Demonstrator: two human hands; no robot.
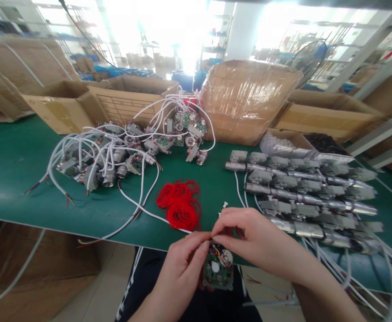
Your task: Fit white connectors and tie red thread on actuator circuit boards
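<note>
A small square unit with a green circuit board (220,278), several coloured wires and a white round part is held at the table's front edge, above my lap. My left hand (184,264) grips its left side, thumb near the top edge. The fingertips of my right hand (249,235) are pinched together at the unit's top edge, close to the left fingertips; whatever lies between them is hidden. A white cable (155,216) runs across the table to behind my left fingers. Just beyond my hands lies a tangled bundle of thin red cord (182,206). A small white plastic piece (225,205) sits near my right hand.
Similar metal units with white cables (115,156) are heaped at the left on the green table (11,179). Rows of grey-and-metal assemblies (303,192) lie at the right. Cardboard boxes (132,103) and a wrapped carton (242,103) line the back. Loose cables hang off the right edge.
</note>
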